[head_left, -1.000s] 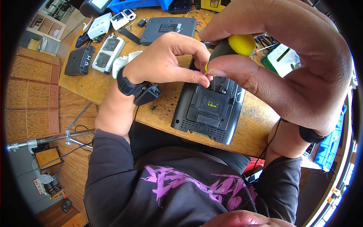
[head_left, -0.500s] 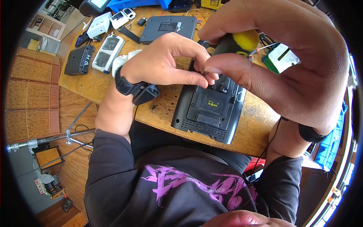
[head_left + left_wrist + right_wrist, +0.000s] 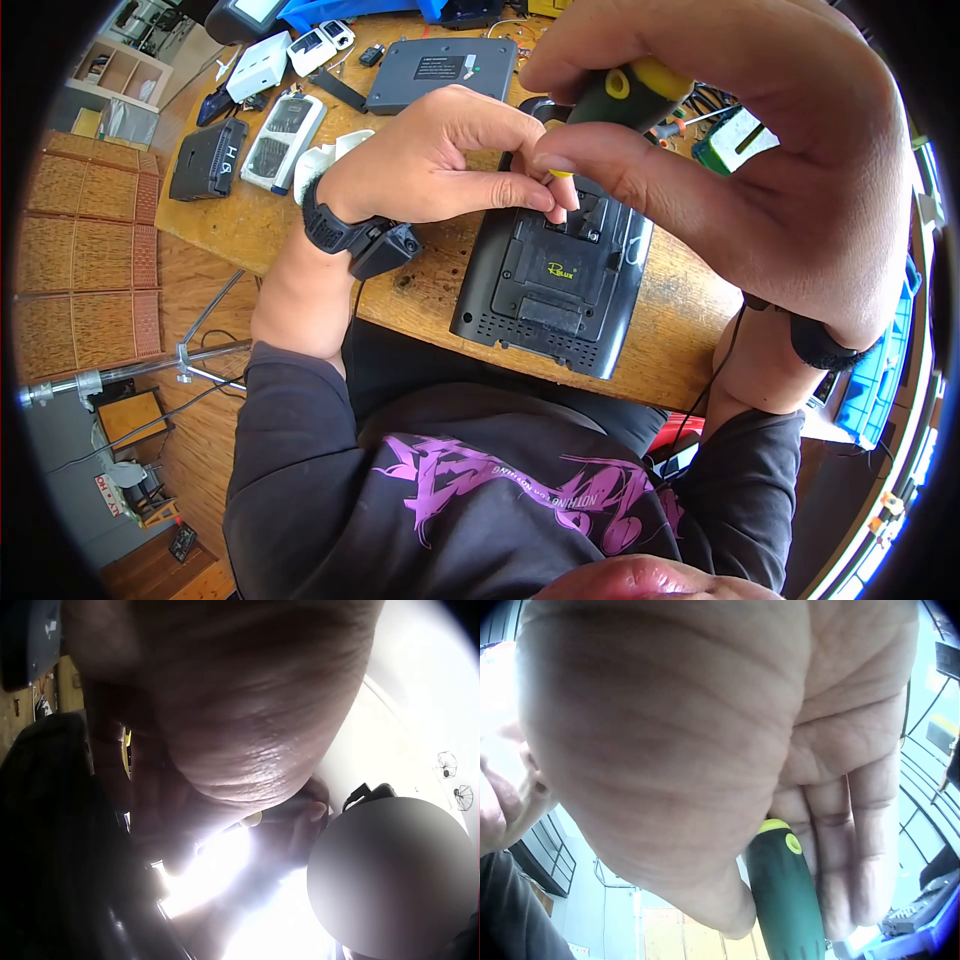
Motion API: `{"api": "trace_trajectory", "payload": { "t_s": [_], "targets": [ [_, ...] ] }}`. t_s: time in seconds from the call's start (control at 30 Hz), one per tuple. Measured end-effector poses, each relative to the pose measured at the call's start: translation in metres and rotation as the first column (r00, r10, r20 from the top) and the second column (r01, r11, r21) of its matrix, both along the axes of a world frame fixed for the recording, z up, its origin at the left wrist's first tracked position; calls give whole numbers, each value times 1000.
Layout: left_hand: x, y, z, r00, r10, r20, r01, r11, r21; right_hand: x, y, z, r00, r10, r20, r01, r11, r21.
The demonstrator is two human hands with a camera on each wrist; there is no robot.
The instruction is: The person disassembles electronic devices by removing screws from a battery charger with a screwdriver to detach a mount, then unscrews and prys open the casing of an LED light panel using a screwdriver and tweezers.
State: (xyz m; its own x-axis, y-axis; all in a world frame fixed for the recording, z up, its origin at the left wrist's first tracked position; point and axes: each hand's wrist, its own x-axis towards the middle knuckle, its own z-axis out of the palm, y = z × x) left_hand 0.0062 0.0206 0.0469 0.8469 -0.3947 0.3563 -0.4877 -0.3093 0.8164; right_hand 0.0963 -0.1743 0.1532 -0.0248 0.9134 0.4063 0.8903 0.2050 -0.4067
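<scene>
Dark green with yellow trim, a screwdriver [image 3: 620,105] sits in the right hand [image 3: 770,170] at the upper right of the head view, its handle pinched between thumb and fingers. The right wrist view shows the same hold: the handle's yellow-capped end near the palm, the thumb on one side and fingers on the other. Its yellow collar reaches the left hand [image 3: 445,160], which comes in from the left with thumb and fingertips drawn into a narrow gap; whether they grip the shaft, I cannot tell.

Just under those fingertips, at the centre of the frame, lies the black case [image 3: 545,280], a mounting plate with yellow-green lettering facing up and a row of small holes along its lower edge. It rests on the wooden table [image 3: 680,310]. In the left wrist view, the palm and glare hide the fingertips.

Toward the top centre lies a grey box [image 3: 440,75] with a dark label. A white-framed device [image 3: 285,143] and a black box [image 3: 208,165] with white marks lie at the upper left, and a blue tray [image 3: 360,15] crosses the top edge.
</scene>
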Motion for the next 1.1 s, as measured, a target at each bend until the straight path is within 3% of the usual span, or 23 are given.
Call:
{"api": "trace_trajectory", "payload": {
  "t_s": [0.1, 0.3, 0.5, 1.1],
  "targets": [
    [0, -2, -3, 1000, 12, -7, -13, 998, -60, 2, -4, -2, 1000, 3, -5, -3, 1000, -2],
    [2, -1, -5, 999, 28, 33, -29, 999, 29, 6, -6, -4, 1000, 7, -12, -7, 1000, -4],
    [2, -1, -14, 993, 54, 102, -51, 998, -26, 3, -4, -4, 1000, 10, -19, -10, 1000, -6],
    [4, -2, -15, 997, 55, 49, -55, 998, -2, 9, -5, -10, 999, 22, -42, -22, 1000, -11]
  ]
}}
